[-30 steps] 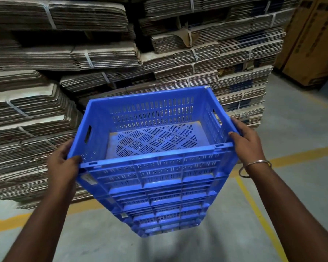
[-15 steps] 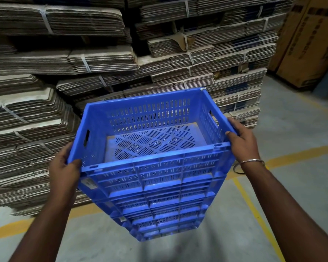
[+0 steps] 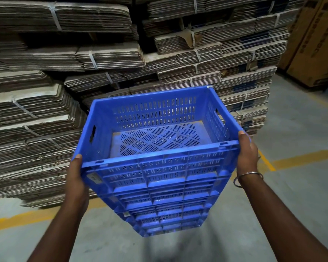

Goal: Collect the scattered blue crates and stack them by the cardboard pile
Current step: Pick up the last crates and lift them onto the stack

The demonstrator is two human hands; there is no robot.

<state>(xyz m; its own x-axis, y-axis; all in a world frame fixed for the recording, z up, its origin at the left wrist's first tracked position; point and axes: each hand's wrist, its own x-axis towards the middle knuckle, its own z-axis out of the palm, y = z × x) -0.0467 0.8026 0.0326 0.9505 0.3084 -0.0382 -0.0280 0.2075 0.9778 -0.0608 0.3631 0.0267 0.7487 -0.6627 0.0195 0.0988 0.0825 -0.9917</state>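
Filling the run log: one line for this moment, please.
left hand grips top blue crate | right hand grips it | atop crate stack | beside cardboard pile

Concrete floor (image 3: 295, 140), crate stack (image 3: 169, 214), cardboard pile (image 3: 45, 148)

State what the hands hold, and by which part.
Both hands grip the top blue crate of the stack: left hand at its near-left rim corner, right hand at the near-right.

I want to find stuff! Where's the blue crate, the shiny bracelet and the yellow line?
Crate (image 3: 160, 163): head view, on the near rim of the top crate.
Bracelet (image 3: 248, 174): head view, on the metal band at the right wrist.
Yellow line (image 3: 301, 157): head view, on the painted stripe right of the crates.
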